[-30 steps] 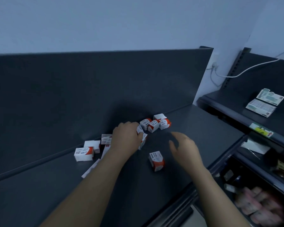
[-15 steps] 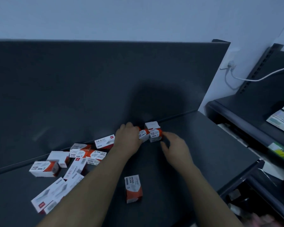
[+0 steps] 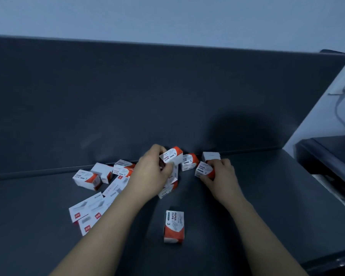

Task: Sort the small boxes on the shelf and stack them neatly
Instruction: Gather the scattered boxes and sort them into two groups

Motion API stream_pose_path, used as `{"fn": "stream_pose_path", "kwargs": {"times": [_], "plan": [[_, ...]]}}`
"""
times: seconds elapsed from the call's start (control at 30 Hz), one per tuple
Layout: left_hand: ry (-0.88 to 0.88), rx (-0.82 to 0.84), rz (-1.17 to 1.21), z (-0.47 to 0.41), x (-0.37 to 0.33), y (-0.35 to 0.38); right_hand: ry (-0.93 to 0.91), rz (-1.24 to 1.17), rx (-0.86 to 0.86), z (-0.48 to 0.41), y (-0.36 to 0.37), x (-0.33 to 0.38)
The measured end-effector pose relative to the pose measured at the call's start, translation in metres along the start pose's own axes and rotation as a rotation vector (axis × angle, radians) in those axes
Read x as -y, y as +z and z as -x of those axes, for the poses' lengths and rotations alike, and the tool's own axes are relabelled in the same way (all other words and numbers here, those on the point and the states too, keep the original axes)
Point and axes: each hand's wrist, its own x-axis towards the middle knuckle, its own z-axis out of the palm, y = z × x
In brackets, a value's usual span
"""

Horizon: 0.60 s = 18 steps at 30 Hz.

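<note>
The left hand (image 3: 151, 172) is pinching a paper-clip box (image 3: 172, 157) off the shelf (image 3: 267, 196). The right hand (image 3: 220, 174), at three o'clock of it, is gripping another box (image 3: 203, 169), likely to pair matching ones. A lone box (image 3: 174, 227) is lying at six o'clock.

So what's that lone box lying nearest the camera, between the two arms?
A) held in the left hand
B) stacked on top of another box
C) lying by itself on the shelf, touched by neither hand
C: the lone paper clips box lies on the dark shelf, clear of the left hand and the right hand.
</note>
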Motion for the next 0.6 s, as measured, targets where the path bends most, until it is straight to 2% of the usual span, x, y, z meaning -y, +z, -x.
{"fn": "stream_pose_path", "kwargs": {"times": [0.2,0.3,0.47,0.53,0.6], "plan": [[-0.107,-0.096,0.202,0.024,0.01,-0.031,-0.148,-0.243,-0.036,0.012,-0.003,0.05],[-0.135,-0.144,0.276,0.04,0.02,-0.054,-0.249,-0.266,-0.018,0.017,0.002,0.086],[-0.199,-0.236,0.274,0.06,0.031,-0.089,-0.342,-0.364,-0.029,0.024,0.019,0.126],[-0.249,-0.372,0.27,0.093,0.069,-0.147,-0.423,-0.396,0.039,0.044,0.052,0.189],[-0.252,-0.382,0.236,0.096,0.075,-0.153,-0.399,-0.438,0.079,0.045,0.054,0.199]]}}
